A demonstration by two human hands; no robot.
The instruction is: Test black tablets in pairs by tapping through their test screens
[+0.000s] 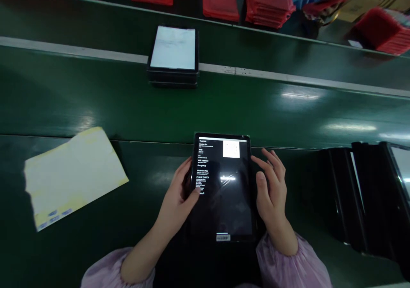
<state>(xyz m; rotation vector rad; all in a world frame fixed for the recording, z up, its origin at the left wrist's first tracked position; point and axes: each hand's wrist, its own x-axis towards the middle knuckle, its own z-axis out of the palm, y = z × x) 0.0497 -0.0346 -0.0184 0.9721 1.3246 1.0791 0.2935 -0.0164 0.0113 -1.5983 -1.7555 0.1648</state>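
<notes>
A black tablet (pixel 235 207) is in front of me, its screen lit with white text lines and a white square code at the top right. A small barcode label (pixel 223 237) sits on its bottom edge. My left hand (pixel 179 196) grips the tablet's left side, thumb over the screen edge and fingers behind. My right hand (pixel 272 183) is beside the right edge, fingers apart and holding nothing; the index fingertip comes close to the frame, and whether it touches I cannot tell.
A yellowed paper sheet (pixel 75 172) lies at the left. Stacked tablets (pixel 173 48) with a white screen on top stand ahead across a pale strip. Several black tablets (pixel 371 194) lean together at the right. Red pouches (pixel 269 1) are piled along the far side.
</notes>
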